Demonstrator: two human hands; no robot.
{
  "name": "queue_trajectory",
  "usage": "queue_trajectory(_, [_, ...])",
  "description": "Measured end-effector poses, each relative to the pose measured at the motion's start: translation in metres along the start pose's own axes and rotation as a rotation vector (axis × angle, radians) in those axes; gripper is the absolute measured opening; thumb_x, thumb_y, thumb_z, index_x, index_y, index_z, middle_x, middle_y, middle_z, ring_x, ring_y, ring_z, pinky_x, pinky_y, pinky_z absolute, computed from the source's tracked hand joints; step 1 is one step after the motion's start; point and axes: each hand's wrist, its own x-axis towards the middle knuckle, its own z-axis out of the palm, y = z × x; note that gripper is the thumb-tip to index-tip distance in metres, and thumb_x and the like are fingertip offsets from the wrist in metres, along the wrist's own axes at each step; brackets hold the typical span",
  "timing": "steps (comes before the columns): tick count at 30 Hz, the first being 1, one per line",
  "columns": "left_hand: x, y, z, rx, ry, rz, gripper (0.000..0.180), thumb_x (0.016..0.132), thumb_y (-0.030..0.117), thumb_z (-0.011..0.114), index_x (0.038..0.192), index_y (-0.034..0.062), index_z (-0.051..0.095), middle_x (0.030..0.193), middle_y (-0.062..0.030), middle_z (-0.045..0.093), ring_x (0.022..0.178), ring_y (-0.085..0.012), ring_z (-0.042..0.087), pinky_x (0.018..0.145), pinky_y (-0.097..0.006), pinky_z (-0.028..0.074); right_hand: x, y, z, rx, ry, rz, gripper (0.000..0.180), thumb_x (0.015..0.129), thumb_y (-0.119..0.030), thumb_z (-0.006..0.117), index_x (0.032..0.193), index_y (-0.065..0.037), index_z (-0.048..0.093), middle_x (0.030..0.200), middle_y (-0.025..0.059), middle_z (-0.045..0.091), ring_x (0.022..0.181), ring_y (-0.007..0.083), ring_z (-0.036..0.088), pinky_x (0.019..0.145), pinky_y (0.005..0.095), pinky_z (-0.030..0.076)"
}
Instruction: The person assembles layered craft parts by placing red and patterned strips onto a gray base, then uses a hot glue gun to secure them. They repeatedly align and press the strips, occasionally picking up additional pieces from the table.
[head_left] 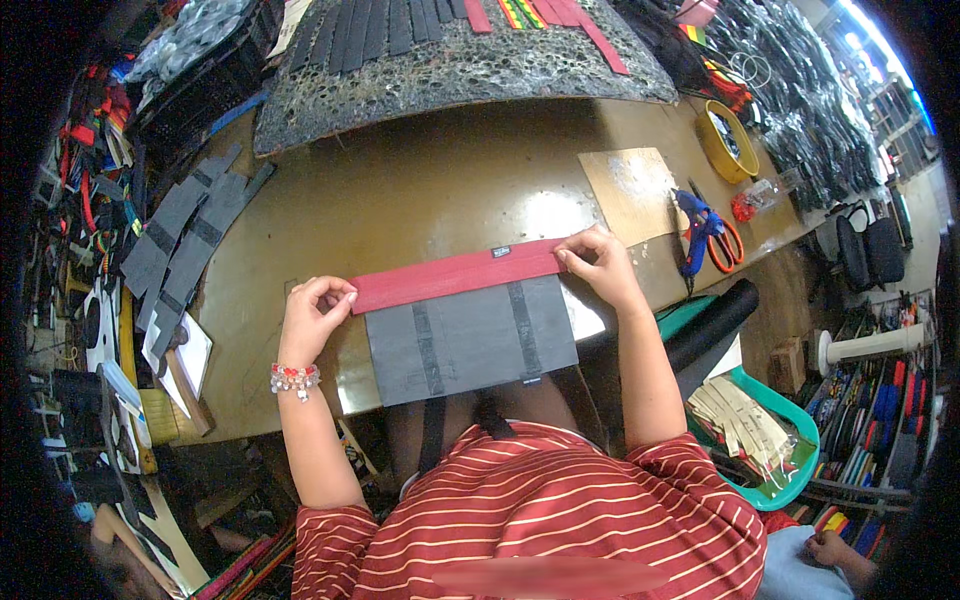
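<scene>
My left hand [317, 315] pinches the left end of a long dark red strip [440, 278] between thumb and fingers. At the other end, my right hand [597, 262] pinches the strip's right corner. The strip is stretched flat between them, with a small dark label on its upper edge. Just below it, partly under its lower edge, lies a dark grey rectangular panel [470, 340] with two darker vertical bands. The panel's near edge reaches the table's front edge, by my lap.
Several black strips and panels [190, 235] lie at left. A dark speckled board [460, 85] with black and red strips stands at the back. At right are cardboard [630, 190], a blue glue gun [697, 235], orange-handled scissors [728, 248], a yellow basket [728, 142] and a green chair [800, 450].
</scene>
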Motion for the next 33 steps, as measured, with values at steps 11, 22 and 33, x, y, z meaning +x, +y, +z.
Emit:
queue_trajectory(11, [0.0005,0.0011,-0.0005,-0.005,0.009,0.006,0.01,0.078,0.009,0.07,0.083,0.0008,0.068,0.074,-0.005,0.065,0.065,-0.0121,0.058,0.063,-0.026,0.047,0.0013,0.0014,-0.0017,-0.076,-0.037,0.027,0.012,0.079,-0.014,0.072,0.085,-0.004,0.072,0.082,0.0061,0.06,0.073,0.0132,0.059,0.068,0.026,0.049])
queue_trajectory(22, [0.0004,0.0004,-0.0018,0.042,0.004,0.053,0.01,0.078,0.012,0.071,0.083,0.0035,0.069,0.074,-0.0041,0.065,0.066,-0.0119,0.057,0.063,-0.026,0.046,0.0027,0.0073,0.0004,-0.092,-0.005,-0.006,0.011,0.077,-0.013,0.072,0.081,-0.004,0.071,0.079,0.0076,0.065,0.077,0.0166,0.057,0.07,0.0289,0.047])
queue_trajectory(33, [-0.0031,0.0014,-0.0044,0.155,-0.047,-0.001,0.011,0.077,0.021,0.073,0.079,0.0109,0.07,0.068,-0.0001,0.059,0.071,-0.0135,0.054,0.083,-0.03,0.036,0.003,0.0049,-0.0038,-0.085,-0.043,-0.046,0.01,0.076,-0.013,0.072,0.078,-0.003,0.069,0.079,0.0067,0.065,0.078,0.0162,0.056,0.07,0.0288,0.045])
